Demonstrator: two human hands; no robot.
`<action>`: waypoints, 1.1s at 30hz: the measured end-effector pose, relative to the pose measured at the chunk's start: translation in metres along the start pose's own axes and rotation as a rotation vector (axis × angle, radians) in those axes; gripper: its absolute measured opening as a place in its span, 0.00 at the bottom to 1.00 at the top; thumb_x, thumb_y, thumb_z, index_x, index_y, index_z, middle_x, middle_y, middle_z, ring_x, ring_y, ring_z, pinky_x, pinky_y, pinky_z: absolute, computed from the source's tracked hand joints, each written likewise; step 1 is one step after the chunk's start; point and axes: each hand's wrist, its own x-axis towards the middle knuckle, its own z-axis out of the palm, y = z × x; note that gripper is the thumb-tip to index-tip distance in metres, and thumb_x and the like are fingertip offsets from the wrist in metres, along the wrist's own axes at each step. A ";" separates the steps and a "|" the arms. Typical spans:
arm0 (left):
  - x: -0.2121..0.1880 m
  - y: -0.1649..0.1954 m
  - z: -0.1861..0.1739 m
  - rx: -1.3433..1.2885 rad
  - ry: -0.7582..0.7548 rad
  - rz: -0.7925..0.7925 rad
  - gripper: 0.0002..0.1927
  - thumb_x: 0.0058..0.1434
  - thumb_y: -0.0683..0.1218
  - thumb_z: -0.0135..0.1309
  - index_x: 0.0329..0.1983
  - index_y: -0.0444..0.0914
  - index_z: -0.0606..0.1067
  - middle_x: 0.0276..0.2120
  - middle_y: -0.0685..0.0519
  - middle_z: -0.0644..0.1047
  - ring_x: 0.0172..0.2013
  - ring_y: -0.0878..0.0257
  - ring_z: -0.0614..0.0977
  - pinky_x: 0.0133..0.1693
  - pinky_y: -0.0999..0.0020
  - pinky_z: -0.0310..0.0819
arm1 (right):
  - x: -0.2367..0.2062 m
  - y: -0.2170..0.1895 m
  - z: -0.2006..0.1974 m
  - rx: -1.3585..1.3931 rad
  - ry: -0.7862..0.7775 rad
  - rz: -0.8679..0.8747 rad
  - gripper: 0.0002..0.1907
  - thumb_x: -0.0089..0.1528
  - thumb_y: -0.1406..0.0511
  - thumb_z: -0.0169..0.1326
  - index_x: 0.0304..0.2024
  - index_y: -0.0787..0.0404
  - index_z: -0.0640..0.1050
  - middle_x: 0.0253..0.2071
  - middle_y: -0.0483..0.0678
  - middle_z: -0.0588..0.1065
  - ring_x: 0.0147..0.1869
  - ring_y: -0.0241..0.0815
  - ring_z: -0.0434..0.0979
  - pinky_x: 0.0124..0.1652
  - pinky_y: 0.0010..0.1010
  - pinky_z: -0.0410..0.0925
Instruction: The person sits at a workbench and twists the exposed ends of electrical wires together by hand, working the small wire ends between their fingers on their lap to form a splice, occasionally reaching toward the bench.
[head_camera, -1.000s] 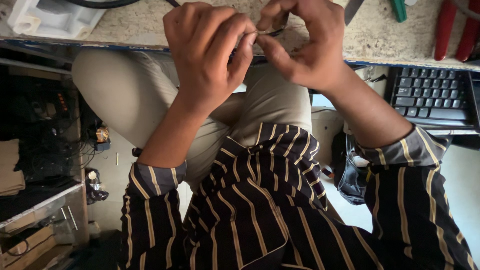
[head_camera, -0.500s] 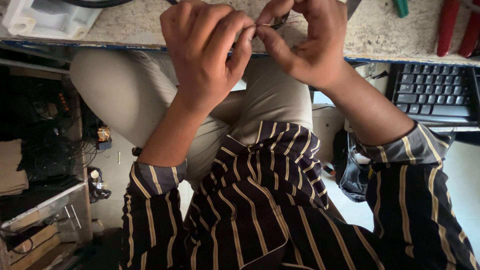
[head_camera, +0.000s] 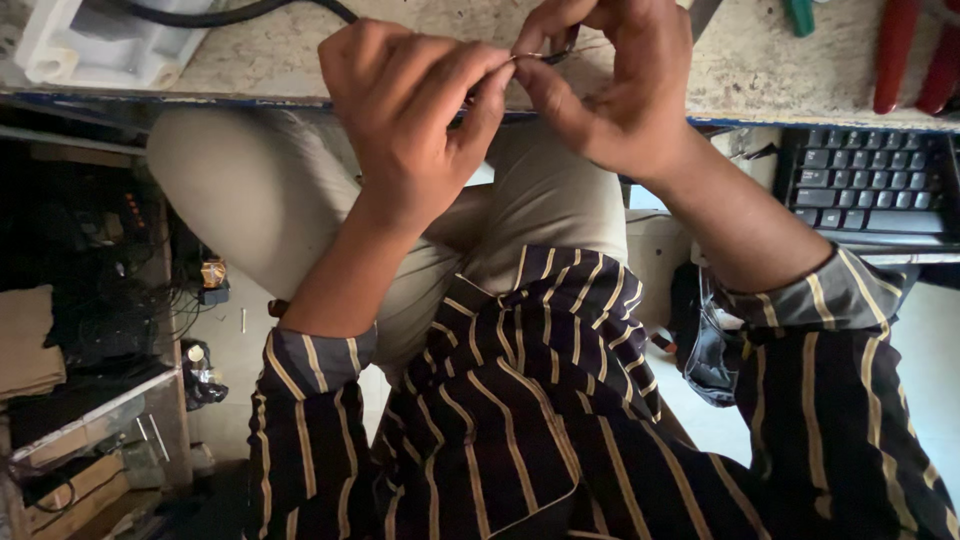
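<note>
**Student:** What lies at the far left, toward 10 o'clock?

**Instructor:** A white plastic tray (head_camera: 95, 45) rests on the speckled worktop (head_camera: 760, 70), with a black cable (head_camera: 230, 14) curving just beside it at 11 o'clock. Below, at 8 o'clock, shelves (head_camera: 95, 410) hold dark electronics and boxes.

**Student:** And the hands?

**Instructor:** The left hand (head_camera: 410, 110), at 12 o'clock, is curled closed, thumb and forefinger pinched on a thin metal wire (head_camera: 535, 57). The right hand (head_camera: 615, 85), just beside it toward 1 o'clock, is likewise closed, its fingertips pinching the same wire from the other side. The two thumbs touch. The wire sits between the fingertips, above the near edge of the worktop; its full shape is hidden by the fingers.

**Student:** What appears below them?

**Instructor:** Beige trousers (head_camera: 260, 200) and a dark shirt with tan stripes (head_camera: 520, 420), sleeves rolled at the forearms.

**Student:** And to the right?

**Instructor:** A green handle (head_camera: 800, 14) and red tool handles (head_camera: 915, 50) lie on the worktop at 1 to 2 o'clock. A black keyboard (head_camera: 865, 185) sits on a lower tray at 3 o'clock.
</note>
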 end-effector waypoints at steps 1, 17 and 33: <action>0.000 0.000 0.000 0.009 0.010 0.014 0.10 0.68 0.43 0.66 0.50 0.43 0.79 0.41 0.60 0.75 0.44 0.59 0.73 0.54 0.57 0.59 | -0.001 0.001 0.000 0.010 0.004 0.003 0.17 0.70 0.78 0.60 0.53 0.67 0.66 0.45 0.54 0.77 0.46 0.42 0.78 0.49 0.28 0.72; 0.002 -0.002 -0.001 0.155 0.040 0.178 0.15 0.60 0.38 0.61 0.51 0.42 0.79 0.44 0.59 0.74 0.44 0.58 0.74 0.53 0.54 0.59 | -0.005 0.005 0.006 0.081 0.024 -0.010 0.21 0.71 0.82 0.59 0.53 0.63 0.61 0.43 0.53 0.72 0.46 0.43 0.77 0.48 0.30 0.67; 0.014 -0.002 -0.016 -0.105 -0.063 0.077 0.13 0.66 0.43 0.60 0.54 0.42 0.80 0.48 0.52 0.71 0.50 0.54 0.72 0.51 0.54 0.61 | -0.013 0.009 0.005 0.052 0.007 -0.001 0.22 0.71 0.80 0.61 0.57 0.64 0.62 0.47 0.55 0.72 0.49 0.42 0.75 0.48 0.30 0.68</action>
